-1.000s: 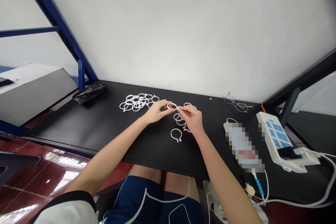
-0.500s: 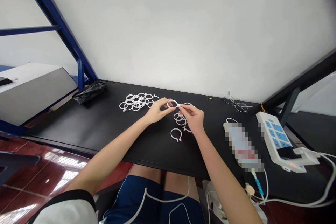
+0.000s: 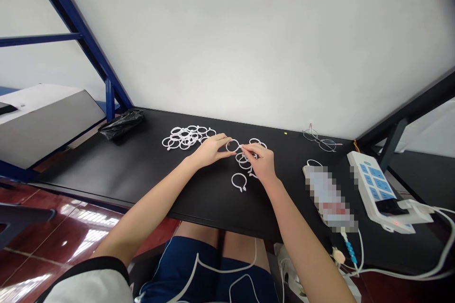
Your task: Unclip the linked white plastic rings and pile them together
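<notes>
A white plastic curtain ring (image 3: 233,140) with a small clasp is held between my two hands, above the black table. My left hand (image 3: 209,151) pinches its left side with thumb and fingers. At its right end, my right hand (image 3: 263,161) grips the clasp with the fingertips. Several similar rings (image 3: 245,166) lie below and partly behind my right hand, and one open ring (image 3: 232,182) rests apart, nearer to me. Left of my left hand is a heap of overlapping white rings (image 3: 185,142). The fingertips hide part of the held clasp.
A black plastic bag (image 3: 121,124) lies at the table's back left. To the right are eyeglasses (image 3: 327,145), a blurred-out phone (image 3: 329,199) on a charging cable, and a white power strip (image 3: 369,175) with a plug in it. A wall stands behind the black table (image 3: 142,170).
Both hands stay on the same ring. It has tilted slightly, and my right hand has shifted a little down and left, showing more of the ring behind it.
</notes>
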A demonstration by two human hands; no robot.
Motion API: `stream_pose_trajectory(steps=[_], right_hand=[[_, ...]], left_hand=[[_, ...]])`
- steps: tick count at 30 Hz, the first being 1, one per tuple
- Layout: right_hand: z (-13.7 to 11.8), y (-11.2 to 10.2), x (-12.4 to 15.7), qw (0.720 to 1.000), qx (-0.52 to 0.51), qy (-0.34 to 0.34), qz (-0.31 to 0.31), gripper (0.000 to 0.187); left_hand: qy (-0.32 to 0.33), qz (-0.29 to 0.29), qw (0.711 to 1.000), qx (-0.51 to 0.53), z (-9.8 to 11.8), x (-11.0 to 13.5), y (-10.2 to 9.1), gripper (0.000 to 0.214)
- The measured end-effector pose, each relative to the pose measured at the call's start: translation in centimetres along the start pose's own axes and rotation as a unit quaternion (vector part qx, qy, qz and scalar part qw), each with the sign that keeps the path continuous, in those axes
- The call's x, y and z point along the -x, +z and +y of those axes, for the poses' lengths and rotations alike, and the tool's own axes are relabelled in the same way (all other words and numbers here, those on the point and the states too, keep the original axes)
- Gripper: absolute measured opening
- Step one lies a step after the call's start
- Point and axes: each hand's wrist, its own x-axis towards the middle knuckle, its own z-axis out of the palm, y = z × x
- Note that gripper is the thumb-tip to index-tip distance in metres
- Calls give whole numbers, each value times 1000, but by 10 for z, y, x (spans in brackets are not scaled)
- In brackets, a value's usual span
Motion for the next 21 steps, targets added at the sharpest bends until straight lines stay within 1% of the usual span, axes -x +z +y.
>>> stream_pose_trajectory(steps=[3, 7, 13, 21], right_hand=[[0, -2, 0, 1000, -4, 0, -6, 14], [-1, -2, 0, 1000, -4, 17, -13, 14], [-1, -2, 0, 1000, -9, 26, -15, 14], [2, -3, 2, 998, -31, 45, -33, 12]], left_hand=[[4, -2, 1000, 14, 0, 0, 0, 42], [4, -1, 999, 36, 0, 0, 0, 42], [5, -7, 999, 39, 0, 0, 0, 41], [-4, -16, 999, 48, -2, 1, 1, 41]])
